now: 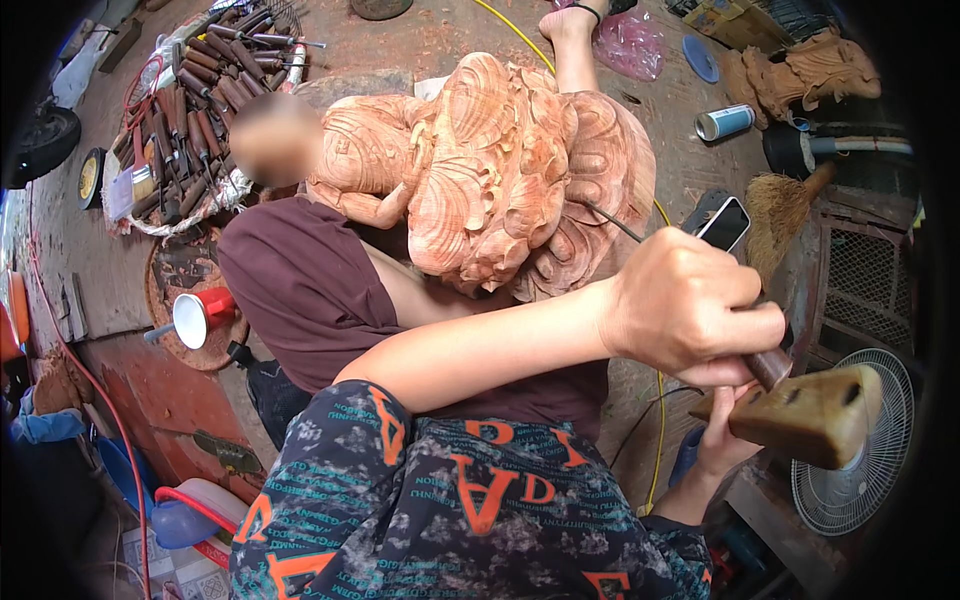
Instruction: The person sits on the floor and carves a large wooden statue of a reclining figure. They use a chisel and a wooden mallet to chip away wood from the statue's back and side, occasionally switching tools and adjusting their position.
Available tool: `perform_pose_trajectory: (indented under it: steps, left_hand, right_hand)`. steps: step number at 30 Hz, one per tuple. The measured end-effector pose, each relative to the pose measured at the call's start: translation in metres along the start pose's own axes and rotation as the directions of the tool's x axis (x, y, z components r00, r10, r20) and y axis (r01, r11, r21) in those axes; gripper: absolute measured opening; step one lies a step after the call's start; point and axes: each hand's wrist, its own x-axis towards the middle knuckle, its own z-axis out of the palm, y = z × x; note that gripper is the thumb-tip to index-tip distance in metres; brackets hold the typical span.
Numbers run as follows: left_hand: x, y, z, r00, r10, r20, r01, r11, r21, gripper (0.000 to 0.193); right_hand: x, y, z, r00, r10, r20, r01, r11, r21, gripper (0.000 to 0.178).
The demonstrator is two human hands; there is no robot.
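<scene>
A large carved wooden figure lies on its side across the floor in front of me, with deep folds and curls cut into it. My left hand is closed around the brown wooden handle of a chisel. The thin dark blade reaches to the carved folds at the figure's right part, where its tip seems to touch the wood. Lower right, beyond the chisel handle's end, my right hand grips a wooden mallet. The mallet's block-shaped head is close to the handle end; its grip is mostly hidden.
Upper left, a round basket holds many wooden-handled chisels and a paintbrush. A red and white cup is at left. Rightward are a phone, a can, a hand broom and a fan.
</scene>
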Motion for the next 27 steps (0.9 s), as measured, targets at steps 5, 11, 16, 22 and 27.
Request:
perform_pose_trajectory:
  steps: [5,11,16,22,27]
  left_hand:
    - [-0.007,0.001,-0.005,0.999,0.051,-0.013,-0.052,0.998,-0.042,0.034]
    - [-0.017,-0.007,-0.007,0.999,0.049,-0.005,-0.049,0.999,-0.012,0.031]
    - [-0.029,-0.007,-0.016,0.995,0.101,0.007,-0.101,0.994,-0.032,0.031]
    - [-0.038,-0.005,-0.019,0.981,0.106,0.160,-0.090,0.990,-0.106,0.037]
    - [-0.038,0.003,-0.027,0.965,0.104,0.242,-0.083,0.992,-0.093,0.036]
  right_hand:
    - [-0.010,0.002,0.006,0.999,-0.016,-0.047,0.018,0.999,0.037,0.040]
    - [-0.019,0.002,0.010,0.997,0.079,0.001,-0.078,0.995,0.067,0.031]
    - [-0.023,0.000,0.020,1.000,0.001,-0.030,0.009,0.943,0.333,0.030]
    - [-0.034,0.002,0.020,0.990,0.021,0.139,-0.045,0.984,0.170,0.032]
    - [-0.062,0.005,0.017,0.959,0.086,0.269,-0.128,0.981,0.143,0.040]
